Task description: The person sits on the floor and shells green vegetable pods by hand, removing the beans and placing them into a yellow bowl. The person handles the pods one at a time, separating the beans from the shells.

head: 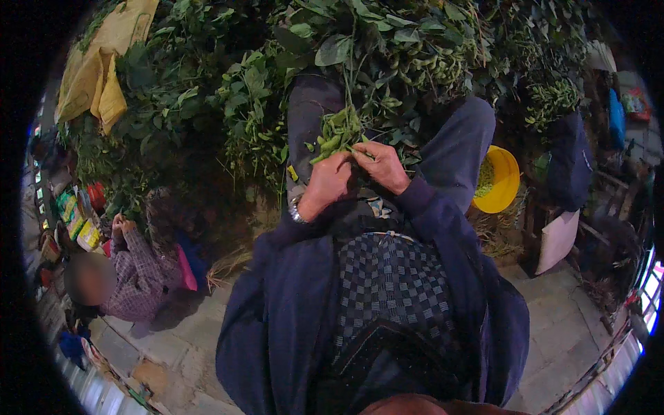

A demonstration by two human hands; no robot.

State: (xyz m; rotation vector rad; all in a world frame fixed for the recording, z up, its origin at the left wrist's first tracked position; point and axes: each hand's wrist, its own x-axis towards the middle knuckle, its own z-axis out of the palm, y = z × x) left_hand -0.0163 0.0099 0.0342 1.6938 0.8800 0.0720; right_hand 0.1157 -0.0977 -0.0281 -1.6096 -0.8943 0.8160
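Over my lap, my left hand (330, 179), with a metal-banded watch (295, 210) at the wrist, is closed around the lower end of a green soybean plant (340, 129). Clusters of plump pods stick out above the fist, and the plant's long stem runs up between my knees into the foliage. The fingertips of my right hand (382, 162) pinch at the same plant, close beside the left thumb. Whether they hold a stem or a single pod is hidden by the fingers.
A heap of leafy soybean plants (249, 88) spreads in front of my legs. Beside my right knee, a yellow bucket (507, 176) contains green pods (485, 179). A yellow sack (83, 88) lies far left. Another person (140, 285) sits at left, hands at the plants. Paving (202, 332) shows behind me.
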